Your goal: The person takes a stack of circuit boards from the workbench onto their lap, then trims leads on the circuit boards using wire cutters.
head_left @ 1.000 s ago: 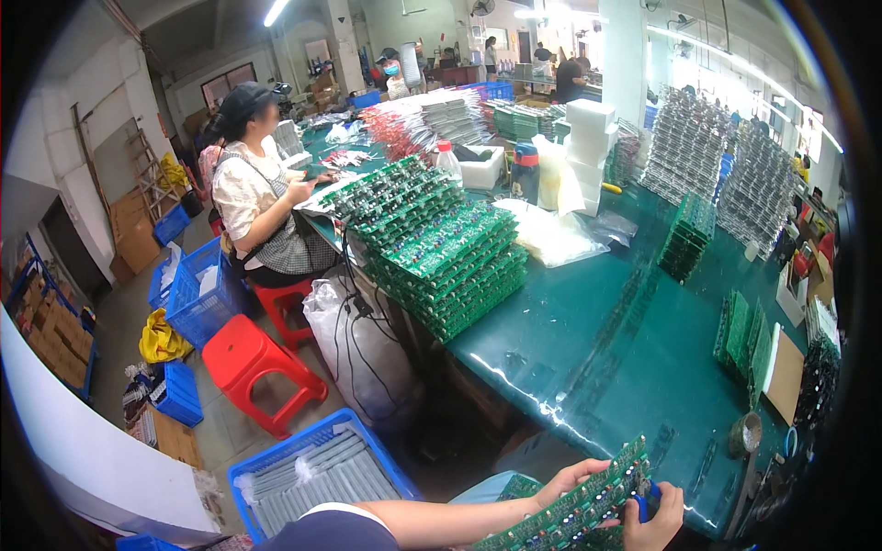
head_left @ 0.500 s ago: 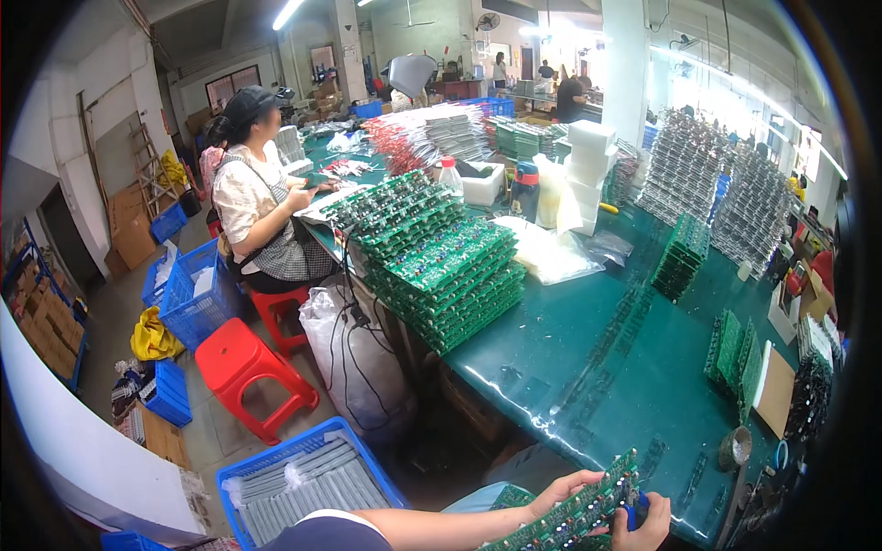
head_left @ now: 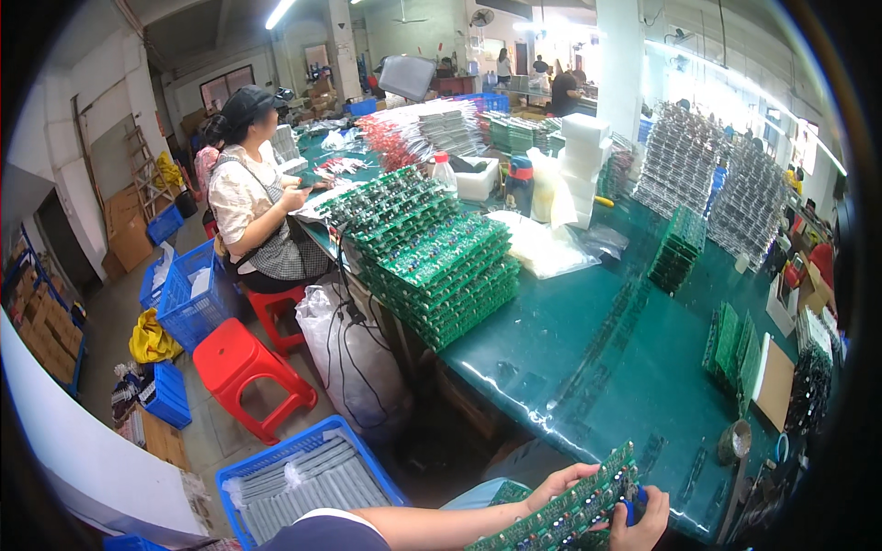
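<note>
At the near edge of a green tabletop, a worker's left hand grips a long green circuit board by its upper edge, tilted with the component side outward, apparently to keep that face within the right hand's reach. The right hand closes its fingers around a blue-handled tool against the board's far end, its tip hidden. Beyond, layered boards stand in a tall stack, probably to save space.

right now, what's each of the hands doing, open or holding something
Left hand: closed, holding a green circuit board.
Right hand: closed around a blue-handled tool.
</note>
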The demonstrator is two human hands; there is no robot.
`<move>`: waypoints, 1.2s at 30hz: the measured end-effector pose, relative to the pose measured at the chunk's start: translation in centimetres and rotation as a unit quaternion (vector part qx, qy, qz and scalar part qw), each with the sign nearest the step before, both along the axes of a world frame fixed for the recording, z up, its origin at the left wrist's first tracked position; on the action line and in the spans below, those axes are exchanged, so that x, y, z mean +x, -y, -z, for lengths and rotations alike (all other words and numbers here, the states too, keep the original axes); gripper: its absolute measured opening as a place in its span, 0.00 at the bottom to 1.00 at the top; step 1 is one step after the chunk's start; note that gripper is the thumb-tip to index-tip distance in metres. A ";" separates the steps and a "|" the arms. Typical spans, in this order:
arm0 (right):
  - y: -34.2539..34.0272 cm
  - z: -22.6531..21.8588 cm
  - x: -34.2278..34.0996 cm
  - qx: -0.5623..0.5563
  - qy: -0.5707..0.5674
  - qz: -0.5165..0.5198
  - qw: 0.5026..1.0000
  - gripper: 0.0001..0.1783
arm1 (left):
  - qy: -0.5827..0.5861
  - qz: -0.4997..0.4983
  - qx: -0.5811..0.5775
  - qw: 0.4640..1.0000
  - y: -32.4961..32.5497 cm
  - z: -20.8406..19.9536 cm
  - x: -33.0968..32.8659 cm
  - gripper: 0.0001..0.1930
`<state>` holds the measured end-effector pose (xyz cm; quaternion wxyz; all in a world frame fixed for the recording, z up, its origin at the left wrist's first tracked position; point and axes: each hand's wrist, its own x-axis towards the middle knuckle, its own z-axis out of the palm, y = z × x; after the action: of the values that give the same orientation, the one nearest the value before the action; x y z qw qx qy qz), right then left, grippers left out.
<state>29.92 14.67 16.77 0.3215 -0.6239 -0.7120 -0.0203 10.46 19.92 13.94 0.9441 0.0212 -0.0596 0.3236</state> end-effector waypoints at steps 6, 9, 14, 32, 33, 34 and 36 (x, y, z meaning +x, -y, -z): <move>-0.6 0.3 -0.4 0.033 -0.023 0.014 0.999 0.28 | -0.091 -0.020 -0.055 0.994 0.5 -1.6 -1.2 0.22; -1.2 -0.8 -0.9 0.063 -0.007 0.018 0.998 0.29 | -0.114 -0.026 -0.054 0.992 0.1 -3.9 -2.0 0.25; -1.9 -2.0 -1.0 0.073 -0.001 0.006 0.997 0.29 | -0.192 -0.046 -0.083 0.977 0.1 -4.5 -1.9 0.33; -0.8 -1.6 -0.4 0.077 -0.005 0.015 0.997 0.29 | -0.207 -0.042 -0.106 0.972 0.8 -3.4 -2.2 0.42; -0.9 -1.7 -0.4 0.077 -0.002 0.015 0.997 0.29 | -0.213 -0.044 -0.104 0.971 0.8 -3.2 -2.3 0.42; -0.9 -1.8 -0.4 0.077 0.000 0.015 0.997 0.30 | -0.219 -0.046 -0.102 0.969 0.7 -3.1 -2.3 0.42; -1.0 -1.8 -0.6 0.064 -0.005 0.012 0.998 0.30 | -0.204 -0.048 -0.113 0.971 0.8 -3.3 -2.2 0.41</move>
<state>29.35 15.66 18.62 0.3641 -0.6109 -0.6999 -0.0663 8.28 19.15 17.25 0.9161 -0.0170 0.1723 0.3616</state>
